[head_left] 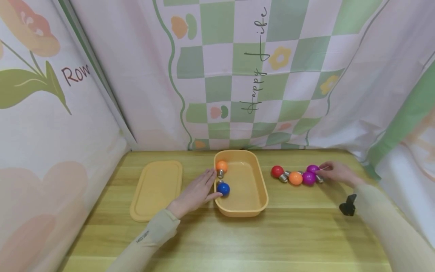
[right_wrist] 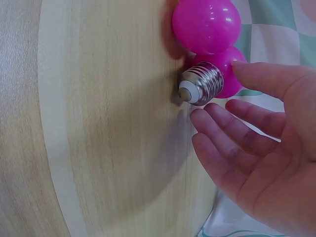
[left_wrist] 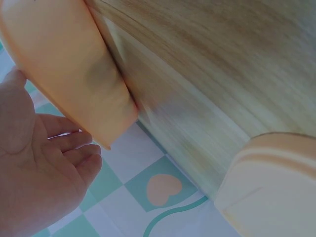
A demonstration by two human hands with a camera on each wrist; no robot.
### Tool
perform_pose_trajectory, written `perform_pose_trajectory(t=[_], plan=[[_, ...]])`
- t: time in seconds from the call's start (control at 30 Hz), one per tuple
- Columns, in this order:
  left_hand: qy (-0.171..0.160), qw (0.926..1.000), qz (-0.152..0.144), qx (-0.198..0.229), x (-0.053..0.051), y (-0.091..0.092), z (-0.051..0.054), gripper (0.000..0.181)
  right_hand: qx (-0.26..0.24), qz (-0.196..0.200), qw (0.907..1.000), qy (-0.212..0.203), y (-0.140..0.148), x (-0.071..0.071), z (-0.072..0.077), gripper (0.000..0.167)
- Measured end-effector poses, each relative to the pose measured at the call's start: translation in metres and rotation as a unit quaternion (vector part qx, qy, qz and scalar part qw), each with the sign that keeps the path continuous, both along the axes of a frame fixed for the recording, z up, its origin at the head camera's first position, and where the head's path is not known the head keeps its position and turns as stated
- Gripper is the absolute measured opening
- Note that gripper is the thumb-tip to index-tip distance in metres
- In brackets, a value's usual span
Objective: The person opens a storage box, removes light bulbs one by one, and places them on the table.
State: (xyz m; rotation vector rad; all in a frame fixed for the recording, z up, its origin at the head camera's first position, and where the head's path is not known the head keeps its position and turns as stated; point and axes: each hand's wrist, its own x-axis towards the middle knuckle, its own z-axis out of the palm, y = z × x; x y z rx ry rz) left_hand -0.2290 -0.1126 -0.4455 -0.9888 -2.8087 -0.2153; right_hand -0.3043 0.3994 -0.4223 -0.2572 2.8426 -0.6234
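In the head view my left hand (head_left: pixel 194 193) rests along the left rim of a yellow box (head_left: pixel 242 189), its fingers fairly straight. Inside lie an orange bulb (head_left: pixel 222 166) and a blue bulb (head_left: pixel 223 189), both at the left wall. My right hand (head_left: pixel 340 173) is at the right end of a cluster of bulbs, beside the rear purple bulb (head_left: pixel 313 169). The right wrist view shows the thumb at that purple bulb (right_wrist: pixel 231 79), with loosely bent fingers near a silver screw base (right_wrist: pixel 201 84). Against it sits another purple bulb (right_wrist: pixel 207 24).
A yellow lid (head_left: pixel 157 190) lies flat left of the box. Right of the box are a red bulb (head_left: pixel 277 171) and an orange bulb (head_left: pixel 295 178) beside the purple ones. A small black object (head_left: pixel 348 206) shows by the right sleeve. A patterned curtain (head_left: pixel 251 75) hangs behind the table.
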Motion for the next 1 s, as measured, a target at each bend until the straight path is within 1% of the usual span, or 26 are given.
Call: perform_pose_trajectory(t=[0.17,0.3,0.43,0.57,0.73,0.87,1.0], plan=[[0.006,1.0000,-0.004,0.006,0.001,0.000,-0.001,0.076,-0.009,0.001,1.0000,-0.003,0.003,0.001,-0.001,0.060],[0.000,1.0000,-0.003,0.002,0.001,0.000,-0.001,0.076,-0.012,0.006,0.9999,0.005,0.004,0.001,0.002,0.060],[-0.007,1.0000,-0.001,0.003,0.000,0.001,-0.001,0.076,0.002,0.009,0.9997,0.024,0.000,0.001,0.012,0.060],[-0.005,1.0000,-0.002,0.006,0.000,0.001,0.000,0.076,0.018,0.012,0.9989,0.042,-0.008,0.000,0.023,0.057],[-0.014,0.9999,0.002,0.003,-0.001,0.000,0.000,0.077,0.023,0.019,0.9984,0.047,-0.023,0.001,0.037,0.058],[-0.020,0.9998,0.002,0.003,0.000,0.000,0.001,0.077,0.010,0.031,0.9983,0.049,-0.038,0.001,0.046,0.059],[-0.015,0.9999,-0.002,0.002,0.000,0.000,0.001,0.076,-0.012,0.048,0.9966,0.066,-0.053,0.001,0.051,0.049]])
